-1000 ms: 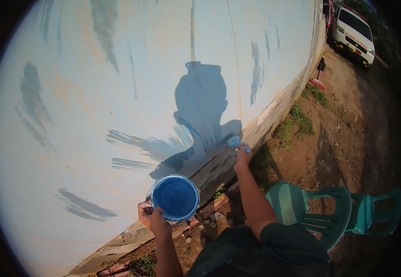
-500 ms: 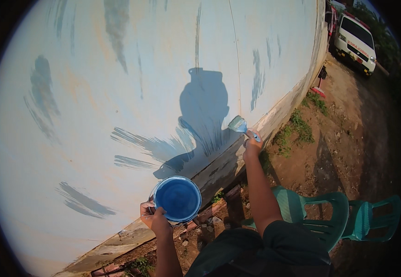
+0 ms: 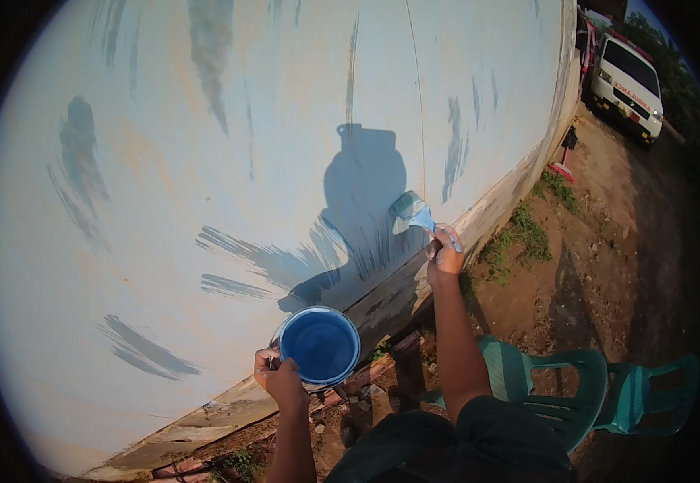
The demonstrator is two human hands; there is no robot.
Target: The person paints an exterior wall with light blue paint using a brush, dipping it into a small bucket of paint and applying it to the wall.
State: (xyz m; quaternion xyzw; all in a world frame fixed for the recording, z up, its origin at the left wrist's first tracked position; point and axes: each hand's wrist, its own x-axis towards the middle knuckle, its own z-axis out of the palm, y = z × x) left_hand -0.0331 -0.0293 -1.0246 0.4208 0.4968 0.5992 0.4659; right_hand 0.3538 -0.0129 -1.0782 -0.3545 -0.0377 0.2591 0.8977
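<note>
My left hand (image 3: 281, 378) grips the rim of a round bucket (image 3: 358, 348), blue inside, with blue paint at its bottom. In my right hand (image 3: 445, 256) is a wide paintbrush (image 3: 421, 216) with a blue handle, its bristles up against the light blue wall (image 3: 165, 241). I cannot tell how firmly the bristles press on it. Fresh grey-blue strokes (image 3: 273, 262) fan out left of the brush. My shadow (image 3: 364, 173) falls over part of the painted patch.
Along the wall's foot runs a worn concrete edge (image 3: 386, 302). Green plastic chairs (image 3: 588, 390) stand on the dirt ground (image 3: 543, 290) to my right. Weeds (image 3: 523, 235) grow by the wall. A white ambulance van (image 3: 628, 84) is parked at the far right.
The paintbrush has turned and moved slightly up and left on the wall, with my right hand. The view has shifted a little, and the bucket stays in my left hand.
</note>
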